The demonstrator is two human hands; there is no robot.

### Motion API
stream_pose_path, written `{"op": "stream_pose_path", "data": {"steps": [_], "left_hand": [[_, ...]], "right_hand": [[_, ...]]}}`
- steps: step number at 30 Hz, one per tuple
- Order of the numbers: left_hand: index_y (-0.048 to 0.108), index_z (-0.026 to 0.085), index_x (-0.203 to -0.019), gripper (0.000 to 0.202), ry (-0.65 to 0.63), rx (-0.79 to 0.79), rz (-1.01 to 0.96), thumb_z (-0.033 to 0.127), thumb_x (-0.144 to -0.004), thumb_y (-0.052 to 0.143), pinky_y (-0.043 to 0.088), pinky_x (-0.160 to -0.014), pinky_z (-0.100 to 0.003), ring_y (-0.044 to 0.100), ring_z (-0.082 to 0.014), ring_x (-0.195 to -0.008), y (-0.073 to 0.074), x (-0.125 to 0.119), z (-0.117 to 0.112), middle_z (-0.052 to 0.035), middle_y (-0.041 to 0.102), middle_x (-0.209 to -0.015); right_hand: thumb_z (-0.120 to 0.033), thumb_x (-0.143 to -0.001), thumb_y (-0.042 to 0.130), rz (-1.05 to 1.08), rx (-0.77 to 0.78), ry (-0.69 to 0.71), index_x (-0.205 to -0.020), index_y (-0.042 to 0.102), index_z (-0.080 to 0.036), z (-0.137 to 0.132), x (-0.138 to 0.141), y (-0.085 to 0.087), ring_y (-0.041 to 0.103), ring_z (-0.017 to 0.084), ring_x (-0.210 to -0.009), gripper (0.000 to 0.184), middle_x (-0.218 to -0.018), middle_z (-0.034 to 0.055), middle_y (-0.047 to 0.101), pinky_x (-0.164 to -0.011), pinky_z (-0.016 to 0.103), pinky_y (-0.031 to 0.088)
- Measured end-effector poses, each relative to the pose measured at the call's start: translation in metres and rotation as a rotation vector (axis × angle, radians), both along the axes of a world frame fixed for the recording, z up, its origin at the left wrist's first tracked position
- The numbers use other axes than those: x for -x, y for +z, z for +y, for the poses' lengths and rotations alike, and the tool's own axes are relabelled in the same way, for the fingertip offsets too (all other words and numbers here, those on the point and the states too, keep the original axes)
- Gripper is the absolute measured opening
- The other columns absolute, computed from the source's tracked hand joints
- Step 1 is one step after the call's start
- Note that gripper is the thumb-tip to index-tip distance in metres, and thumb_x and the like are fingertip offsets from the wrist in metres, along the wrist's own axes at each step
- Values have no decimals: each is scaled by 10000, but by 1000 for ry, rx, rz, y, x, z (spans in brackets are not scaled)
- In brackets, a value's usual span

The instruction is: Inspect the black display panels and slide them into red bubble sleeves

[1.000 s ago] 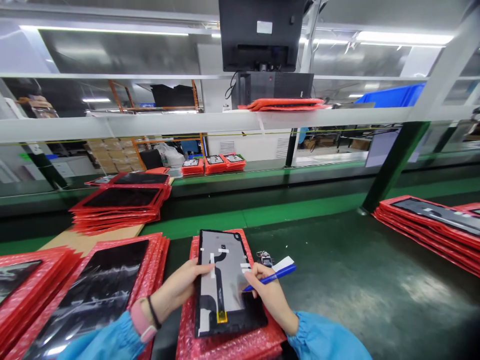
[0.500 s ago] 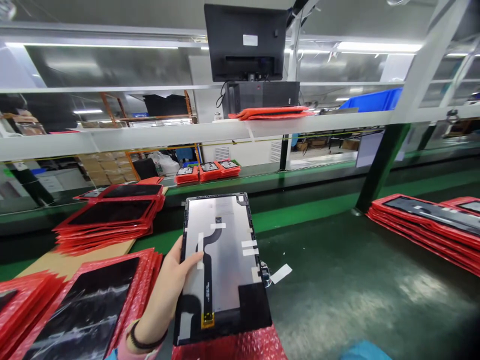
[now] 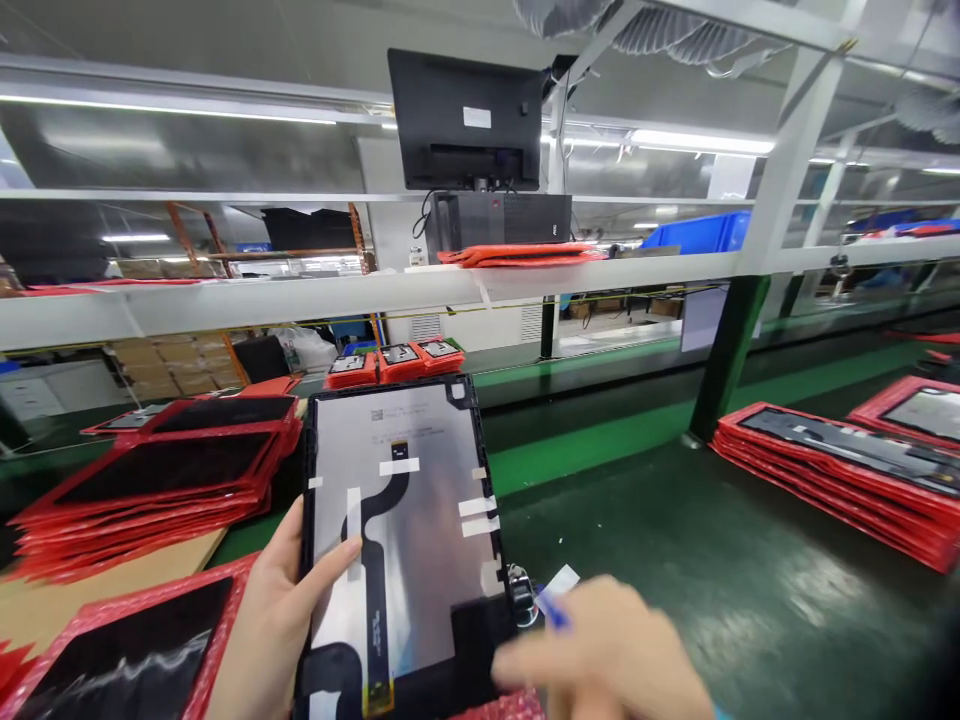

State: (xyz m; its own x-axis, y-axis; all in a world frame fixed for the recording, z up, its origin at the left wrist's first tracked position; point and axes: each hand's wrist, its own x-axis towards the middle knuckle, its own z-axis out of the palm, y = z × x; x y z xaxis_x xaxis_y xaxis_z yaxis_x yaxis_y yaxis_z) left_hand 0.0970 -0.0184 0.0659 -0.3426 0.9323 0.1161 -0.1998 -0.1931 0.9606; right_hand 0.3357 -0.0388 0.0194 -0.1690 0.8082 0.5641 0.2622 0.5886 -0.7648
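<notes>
My left hand (image 3: pixel 270 620) grips a tablet screen panel (image 3: pixel 420 500) by its left edge and holds it raised, back side toward me. The back is silver with a black flex cable and several white tape strips. My right hand (image 3: pixel 607 660) is blurred at the bottom, just right of the panel's lower corner, with a blue pen (image 3: pixel 553 610) in its fingers. A bit of red bubble wrap (image 3: pixel 502 706) shows under the panel.
Stacks of red bubble-wrap sleeves with dark panels lie at the left (image 3: pixel 157 470), lower left (image 3: pixel 112 660) and far right (image 3: pixel 840 470). A dark green bench top (image 3: pixel 712 580) spreads to the right. Overhead are a white shelf rail (image 3: pixel 300 295) and a black monitor (image 3: pixel 465 118).
My left hand lifted the panel off the red wrap and brought it closer to my face. The right hand left the view, then came back in at the bottom right with the pen.
</notes>
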Motion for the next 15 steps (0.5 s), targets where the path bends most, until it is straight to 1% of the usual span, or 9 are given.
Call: {"op": "stream_pose_path", "data": {"steps": [2, 3, 5, 6, 8, 10, 11, 13, 15], "left_hand": [[549, 350, -1285, 753, 10, 11, -12, 356, -590, 840, 578, -687, -195, 691, -231, -949, -1, 1, 1, 10, 711, -1128], [556, 342, -1277, 759, 14, 18, -22, 362, -576, 846, 585, -682, -213, 690, -253, -957, -1, 1, 1, -1, 716, -1119], [575, 326, -1251, 741, 23, 27, -33, 370, -565, 851, 588, -688, -227, 680, -277, -989, -3, 2, 2, -13, 721, -1109], [575, 325, -1251, 735, 22, 29, -36, 369, -570, 850, 588, -694, -226, 676, -279, -1003, -4, 2, 3, -14, 720, -1113], [550, 335, -1280, 754, 10, 34, -53, 364, -586, 843, 588, -700, -227, 675, -270, -1004, -5, 2, 6, -8, 714, -1129], [519, 340, -1316, 784, -6, 33, -68, 355, -600, 838, 578, -717, -201, 677, -242, -998, -7, 2, 9, 1, 705, -1150], [508, 340, -1327, 789, -18, 33, -70, 349, -609, 835, 571, -727, -187, 674, -229, -1003, -9, 2, 11, 6, 698, -1163], [487, 339, -1344, 764, -45, 35, -55, 342, -652, 812, 559, -758, -177, 660, -213, -1034, -11, 2, 14, 11, 682, -1195], [459, 347, -1360, 717, -81, 29, -31, 335, -715, 771, 552, -827, -217, 640, -213, -1073, -14, 1, 18, 16, 662, -1227]], "right_hand": [[-411, -947, 481, 45, 3, -69, -897, 718, -265, 21, 3, 19, 541, 124, -392, 283, -445, -47, 585, -445, 232, 451], [-401, -962, 444, 77, 22, -92, -938, 698, -248, 30, 6, 26, 589, 128, -469, 297, -540, -28, 641, -499, 229, 475], [-406, -924, 496, 118, 105, -33, -1026, 654, -218, 44, 12, 36, 605, 140, -574, 265, -677, -6, 671, -561, 236, 477], [-410, -887, 546, 126, 154, 29, -1026, 642, -206, 49, 15, 38, 574, 138, -574, 264, -677, -11, 643, -555, 237, 456], [-386, -836, 597, 120, 244, 155, -927, 635, -193, 55, 22, 38, 433, 110, -503, 217, -567, -56, 491, -496, 229, 367], [-343, -824, 582, 151, 278, 175, -761, 599, -191, 59, 27, 36, 306, 95, -489, 165, -524, -80, 328, -476, 230, 287], [-323, -821, 567, 165, 284, 160, -702, 569, -192, 61, 29, 34, 269, 94, -497, 177, -526, -82, 284, -478, 233, 262], [-299, -805, 551, 172, 292, 120, -657, 527, -195, 66, 32, 30, 232, 96, -511, 183, -531, -82, 253, -482, 238, 231], [-298, -786, 550, 160, 303, 77, -628, 494, -199, 72, 34, 26, 226, 101, -522, 194, -536, -79, 252, -486, 241, 216]]}}
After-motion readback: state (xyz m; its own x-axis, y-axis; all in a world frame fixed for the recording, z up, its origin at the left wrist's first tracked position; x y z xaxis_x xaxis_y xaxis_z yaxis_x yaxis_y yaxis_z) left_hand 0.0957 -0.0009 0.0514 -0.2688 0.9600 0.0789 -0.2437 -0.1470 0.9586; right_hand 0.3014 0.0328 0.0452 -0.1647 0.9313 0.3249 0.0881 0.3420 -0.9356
